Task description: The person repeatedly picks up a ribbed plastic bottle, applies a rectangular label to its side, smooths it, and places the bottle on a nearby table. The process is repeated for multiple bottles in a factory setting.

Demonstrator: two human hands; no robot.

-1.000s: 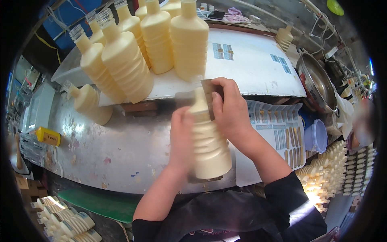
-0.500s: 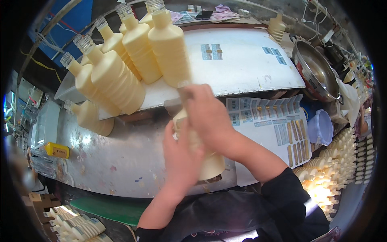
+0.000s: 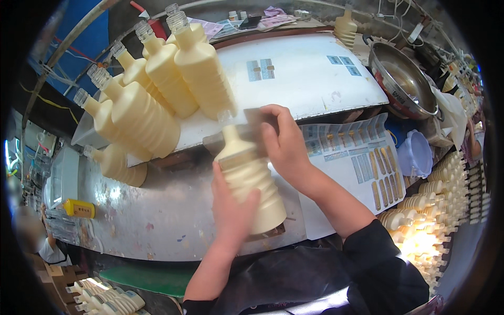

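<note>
A cream ribbed bottle (image 3: pixel 257 194) with a clear threaded neck lies tilted over the metal table, its neck pointing away from me. My left hand (image 3: pixel 231 210) grips it from the left side, fingers along its shoulder and thumb across the ribbed front. A label-like strip runs across the bottle's shoulder. Just right of the neck, my right hand (image 3: pixel 286 149) pinches a thin flat grey piece (image 3: pixel 253 118), apart from the bottle; motion blurs its edges, so its exact kind is unclear. Several similar cream bottles (image 3: pixel 147 113) stand at the left on a white raised board.
Sheets of blue and gold labels (image 3: pixel 362 173) lie to the right of my arm. The white board (image 3: pixel 304 79) spans the back. Beyond are a metal pan (image 3: pixel 404 79) and a lilac bucket (image 3: pixel 416 154). A yellow bottle (image 3: pixel 80 208) lies on the metal table (image 3: pixel 157 220) at left.
My right hand has drawn back from the bottle's shoulder, up and to the right, with the flat grey piece. More of the bottle shows now. My left hand keeps its hold.
</note>
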